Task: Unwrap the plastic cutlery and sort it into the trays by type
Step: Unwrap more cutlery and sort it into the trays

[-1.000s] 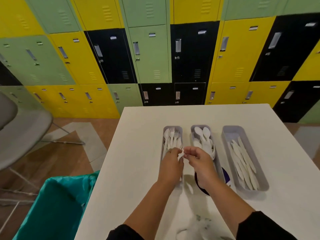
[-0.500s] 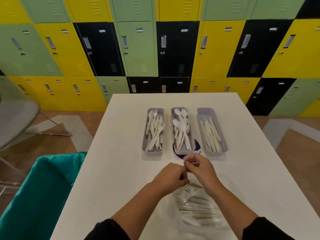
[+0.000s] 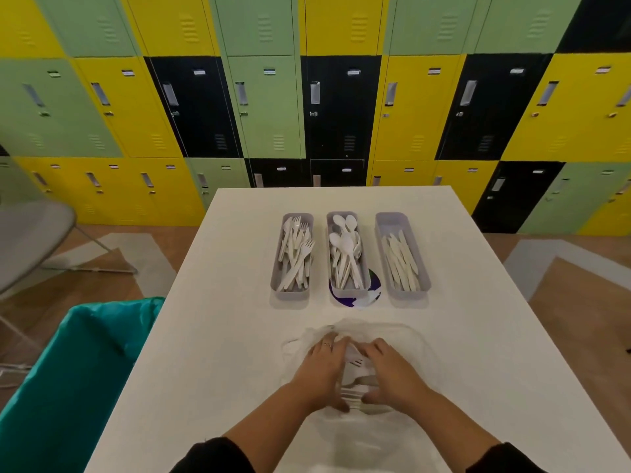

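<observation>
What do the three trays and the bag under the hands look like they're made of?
The trays look like rigid moulded plastic, pale grey with a matte finish: thin even walls, rounded corners, no shine. The bag looks like thin clear plastic film: the white table shows through it, and it wrinkles with soft glints around the left hand and right hand.

Near the front edge of the white tabletop [image 3: 211, 336], the left hand [image 3: 322, 365] and right hand [image 3: 392, 373] rest on a clear plastic bag of wrapped white cutlery [image 3: 355, 373]. Toward the far edge stand three grey plastic trays: forks [image 3: 294, 256], spoons [image 3: 346, 256], knives [image 3: 401, 256]. A teal bin liner [image 3: 68, 377] hangs beside the left edge.
</observation>
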### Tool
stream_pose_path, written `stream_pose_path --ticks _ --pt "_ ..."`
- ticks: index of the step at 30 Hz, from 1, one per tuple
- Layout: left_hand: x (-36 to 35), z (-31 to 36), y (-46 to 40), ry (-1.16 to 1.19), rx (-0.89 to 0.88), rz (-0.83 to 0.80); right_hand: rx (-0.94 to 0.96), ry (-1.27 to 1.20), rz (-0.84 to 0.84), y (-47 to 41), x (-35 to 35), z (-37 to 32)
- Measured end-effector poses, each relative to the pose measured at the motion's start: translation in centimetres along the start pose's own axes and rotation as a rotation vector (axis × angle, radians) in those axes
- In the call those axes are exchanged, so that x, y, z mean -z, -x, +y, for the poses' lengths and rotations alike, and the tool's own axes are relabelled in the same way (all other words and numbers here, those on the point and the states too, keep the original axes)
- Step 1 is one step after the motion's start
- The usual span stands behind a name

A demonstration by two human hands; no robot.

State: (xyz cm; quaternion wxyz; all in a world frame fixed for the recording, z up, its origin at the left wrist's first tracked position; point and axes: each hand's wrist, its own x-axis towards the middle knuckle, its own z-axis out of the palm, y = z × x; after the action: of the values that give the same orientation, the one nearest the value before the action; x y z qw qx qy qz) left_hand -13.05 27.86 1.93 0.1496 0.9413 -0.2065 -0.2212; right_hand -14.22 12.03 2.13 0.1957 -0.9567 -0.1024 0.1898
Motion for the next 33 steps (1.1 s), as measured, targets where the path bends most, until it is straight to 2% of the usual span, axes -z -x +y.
stream_pose_path --ticks 6,10,13,20,23,28,33 --pt "-0.2 -0.8 0.0 -0.036 0.03 -0.044 0.027 0.12 0.04 0.3 -1.3 0.3" --pt "0.0 -0.9 0.1 -0.037 0.043 -0.042 0.167 0.082 0.108 1.5 -1.8 0.9" --pt "0.3 -0.9 0.3 -0.019 0.053 -0.051 0.254 0.102 0.059 2.6 -1.8 1.3" --pt "0.6 -0.6 0.3 0.001 0.097 -0.064 0.2 0.255 0.145 2.4 -3.3 1.2" --pt "0.6 -1.0 0.2 0.008 0.11 -0.062 0.271 0.215 0.217 2.4 -4.0 1.1" --pt "0.5 -0.8 0.1 0.036 0.111 -0.087 0.3 0.188 0.114 2.5 -3.2 1.6" --pt "0.5 -0.6 0.0 0.089 0.097 -0.085 0.205 0.29 0.079 1.8 -2.9 0.2"
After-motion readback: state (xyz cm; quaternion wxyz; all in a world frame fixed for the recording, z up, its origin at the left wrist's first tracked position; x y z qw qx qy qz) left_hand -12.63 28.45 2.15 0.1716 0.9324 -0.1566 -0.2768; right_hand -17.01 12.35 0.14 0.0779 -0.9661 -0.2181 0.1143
